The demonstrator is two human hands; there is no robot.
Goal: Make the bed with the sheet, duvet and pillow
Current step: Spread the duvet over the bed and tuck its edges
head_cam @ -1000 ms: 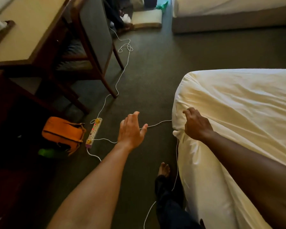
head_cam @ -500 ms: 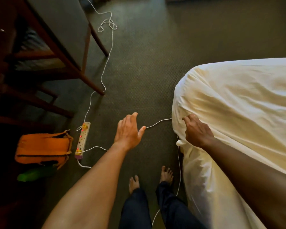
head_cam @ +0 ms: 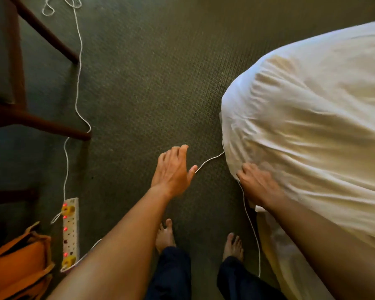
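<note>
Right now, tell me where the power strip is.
In the head view, the power strip lies on the carpet at lower left, beside the orange bag, left of the left hand.

Mattress corner covered by white sheet (head_cam: 312,131), creased. Right hand (head_cam: 258,185) pressed against the sheet at the corner, fingers curled into the fabric. Left hand (head_cam: 173,169) held out over the carpet (head_cam: 149,83), fingers relaxed, nothing held. White cable (head_cam: 208,161) seen running from bed corner towards power strip (head_cam: 70,232). Orange bag (head_cam: 20,265) beside strip. Bare feet (head_cam: 165,234) on the carpet.
</note>
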